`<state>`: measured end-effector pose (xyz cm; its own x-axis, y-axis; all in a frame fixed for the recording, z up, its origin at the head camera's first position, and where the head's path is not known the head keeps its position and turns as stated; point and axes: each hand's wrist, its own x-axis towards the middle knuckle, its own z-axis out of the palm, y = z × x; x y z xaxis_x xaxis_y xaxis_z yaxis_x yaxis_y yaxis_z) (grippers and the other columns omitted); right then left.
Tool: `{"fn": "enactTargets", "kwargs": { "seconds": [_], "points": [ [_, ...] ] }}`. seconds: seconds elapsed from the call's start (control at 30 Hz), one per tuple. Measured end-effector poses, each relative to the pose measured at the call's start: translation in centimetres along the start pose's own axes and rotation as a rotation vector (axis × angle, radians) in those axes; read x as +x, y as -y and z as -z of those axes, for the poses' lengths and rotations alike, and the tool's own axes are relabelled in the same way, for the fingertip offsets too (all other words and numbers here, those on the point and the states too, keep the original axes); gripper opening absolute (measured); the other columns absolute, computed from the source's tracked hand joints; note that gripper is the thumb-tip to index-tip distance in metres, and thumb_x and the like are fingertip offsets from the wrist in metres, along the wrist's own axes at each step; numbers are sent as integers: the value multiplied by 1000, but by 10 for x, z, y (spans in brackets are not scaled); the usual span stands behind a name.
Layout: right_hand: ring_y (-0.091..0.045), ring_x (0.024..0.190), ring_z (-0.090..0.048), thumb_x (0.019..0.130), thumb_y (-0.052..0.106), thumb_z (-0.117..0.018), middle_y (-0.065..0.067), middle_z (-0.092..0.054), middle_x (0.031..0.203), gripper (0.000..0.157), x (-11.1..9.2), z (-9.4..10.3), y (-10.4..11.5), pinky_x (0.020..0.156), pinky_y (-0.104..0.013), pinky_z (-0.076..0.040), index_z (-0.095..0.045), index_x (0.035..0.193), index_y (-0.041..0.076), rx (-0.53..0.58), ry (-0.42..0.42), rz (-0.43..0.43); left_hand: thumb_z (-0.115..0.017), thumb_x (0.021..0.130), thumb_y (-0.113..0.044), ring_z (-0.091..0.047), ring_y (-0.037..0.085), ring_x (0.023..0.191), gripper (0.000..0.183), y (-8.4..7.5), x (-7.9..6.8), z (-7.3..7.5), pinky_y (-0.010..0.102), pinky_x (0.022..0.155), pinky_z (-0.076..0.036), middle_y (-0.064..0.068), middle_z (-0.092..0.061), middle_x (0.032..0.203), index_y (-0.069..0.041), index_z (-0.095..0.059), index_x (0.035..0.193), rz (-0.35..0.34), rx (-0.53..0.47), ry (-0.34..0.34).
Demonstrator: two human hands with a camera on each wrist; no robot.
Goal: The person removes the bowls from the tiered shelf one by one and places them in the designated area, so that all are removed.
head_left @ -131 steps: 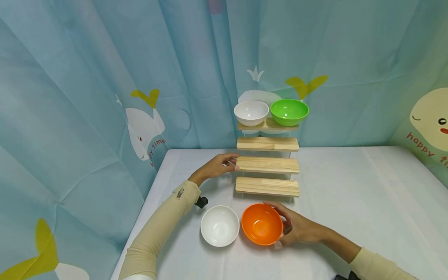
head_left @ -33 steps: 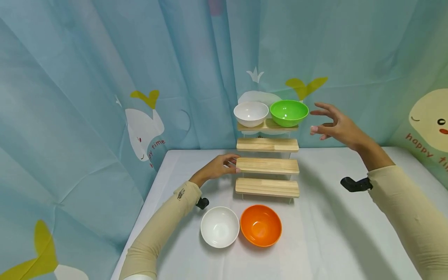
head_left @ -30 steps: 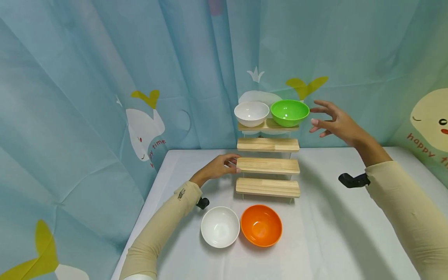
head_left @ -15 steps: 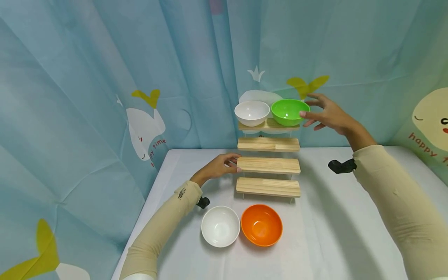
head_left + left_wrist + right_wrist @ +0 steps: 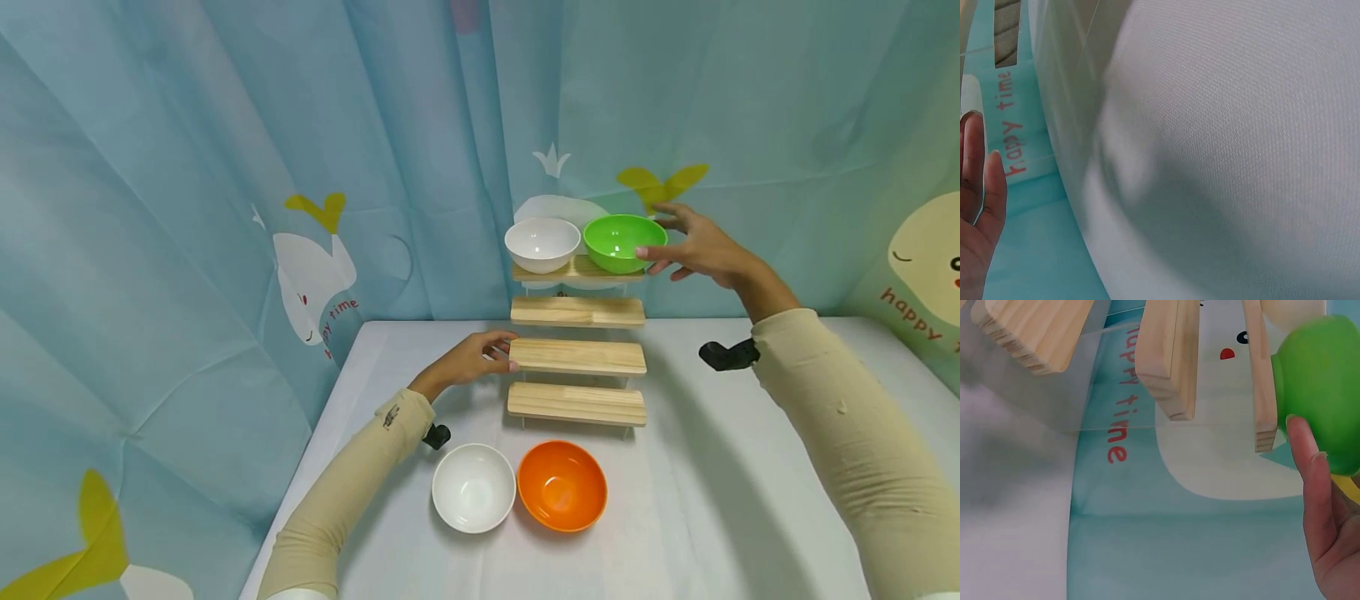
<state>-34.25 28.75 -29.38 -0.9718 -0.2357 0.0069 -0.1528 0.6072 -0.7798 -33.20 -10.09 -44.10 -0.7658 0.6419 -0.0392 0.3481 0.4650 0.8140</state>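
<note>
My left hand [image 5: 474, 358] holds the left end of a board on the wooden stepped display stand [image 5: 577, 356], index finger at the back edge and thumb at the front. In the left wrist view, part of that hand [image 5: 979, 219] shows at the left edge. On the top step sit a white bowl [image 5: 542, 246] and a green bowl [image 5: 625, 244]. My right hand [image 5: 701, 248] is spread around the green bowl's right side, thumb overlapping its front. The right wrist view shows extended fingers [image 5: 1319, 500] right at the green bowl's underside [image 5: 1319, 387].
A second white bowl [image 5: 474, 488] and an orange bowl [image 5: 562, 486] stand side by side on the white-covered table [image 5: 720, 500], in front of the stand. A blue printed curtain [image 5: 420, 125] hangs close behind the stand and along the left.
My right hand has left the orange bowl, risen to the top step and moved left onto the green bowl's side. The bowls keep their places. My left hand has stayed at the stand.
</note>
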Motion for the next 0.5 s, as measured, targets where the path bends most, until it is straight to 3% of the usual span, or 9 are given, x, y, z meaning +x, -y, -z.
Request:
{"fn": "enactTargets", "kwargs": {
  "seconds": [0.5],
  "points": [
    [-17,90,-74,94,40,-69,-27,-10,165,100,6,-5,7,74,-36,-58,0,164,18,-16,40,-15,-72,95,-28,-63,24,114,62,1,4,1,35,101,-52,12,-58,136,-11,-48,149,-13,7,12]
  ]
}}
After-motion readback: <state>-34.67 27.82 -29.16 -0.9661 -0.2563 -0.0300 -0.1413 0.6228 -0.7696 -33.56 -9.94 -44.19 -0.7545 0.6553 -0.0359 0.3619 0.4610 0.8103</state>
